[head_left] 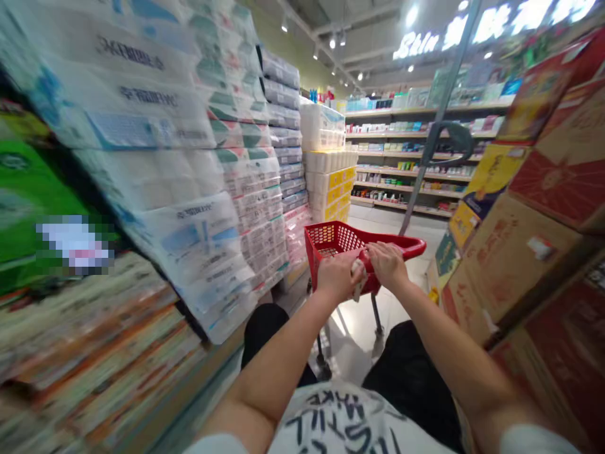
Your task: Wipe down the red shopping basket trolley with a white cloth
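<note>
A red plastic shopping cart point(338, 234) with a perforated basket stands in front of me on thin legs with casters. My left hand point(335, 277) is closed around the cart's handle, and a small pale item, perhaps paper or cloth, shows beside its fingers. On the right part of the same handle, my right hand point(385, 261) is wrapped over the red bar. Both arms reach forward. The part of the basket that I can see into holds nothing that I can make out.
Tall stacks of wrapped tissue packs point(189, 164) line the left side. Cardboard boxes point(515, 246) are piled on the right. A slanted metal post point(428, 151) rises beyond the cart. Shelves of small packaged goods point(406, 151) stand at the back, past the pale floor point(378, 217).
</note>
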The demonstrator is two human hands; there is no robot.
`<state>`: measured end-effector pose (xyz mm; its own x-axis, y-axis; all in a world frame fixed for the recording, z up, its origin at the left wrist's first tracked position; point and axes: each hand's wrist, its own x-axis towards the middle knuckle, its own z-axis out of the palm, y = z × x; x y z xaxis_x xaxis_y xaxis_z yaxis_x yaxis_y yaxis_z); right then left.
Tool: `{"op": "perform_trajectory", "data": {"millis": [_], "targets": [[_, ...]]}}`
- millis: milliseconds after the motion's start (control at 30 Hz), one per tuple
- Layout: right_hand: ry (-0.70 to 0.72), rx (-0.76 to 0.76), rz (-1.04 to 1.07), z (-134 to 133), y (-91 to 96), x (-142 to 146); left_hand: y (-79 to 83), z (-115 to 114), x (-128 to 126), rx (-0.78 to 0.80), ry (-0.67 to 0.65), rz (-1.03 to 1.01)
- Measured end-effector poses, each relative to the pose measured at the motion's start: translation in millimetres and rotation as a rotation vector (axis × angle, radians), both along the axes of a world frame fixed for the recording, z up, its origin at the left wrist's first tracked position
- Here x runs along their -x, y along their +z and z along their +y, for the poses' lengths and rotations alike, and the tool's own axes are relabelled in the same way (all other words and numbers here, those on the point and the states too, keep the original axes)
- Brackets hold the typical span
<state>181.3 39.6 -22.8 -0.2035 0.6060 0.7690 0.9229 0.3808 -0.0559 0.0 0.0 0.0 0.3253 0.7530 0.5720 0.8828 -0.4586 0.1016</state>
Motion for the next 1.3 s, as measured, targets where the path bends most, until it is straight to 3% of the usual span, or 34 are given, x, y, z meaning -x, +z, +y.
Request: {"op": "perform_trajectory", "data": {"millis": [67, 133, 367, 567, 767, 967, 1167, 1300], "targets": [[0.013, -0.026, 0.007, -2, -2.1, 3, 5.6, 8, 4, 0.100, 0.054, -0.003], [0.029, -0.052, 0.013, -4, -4.8, 6, 5.2, 12, 9, 0.100, 0.051, -0.004], [0.051, -0.118, 0.049, -7, -13.7, 15, -31.5, 0, 24, -0.333, -0.241, 0.119], [0.032, -0.129, 0.078, -5, -13.5, 24, -17.1, 5, 22, -0.207, 0.008, -0.011], [0.025, -0.148, 0.085, -3, -14.8, 26, -23.9, 1, 28, -0.347, -0.257, 0.148], [0.028, -0.148, 0.088, -3, -14.7, 29, -18.7, 8, 30, -0.200, -0.085, -0.146], [0.011, -0.150, 0.091, -1, -16.4, 30, -30.9, 1, 43, -0.344, -0.285, -0.034], [0.013, -0.139, 0.094, 0, -16.7, 29, -33.4, 2, 47, -0.272, -0.307, -0.224]]}}
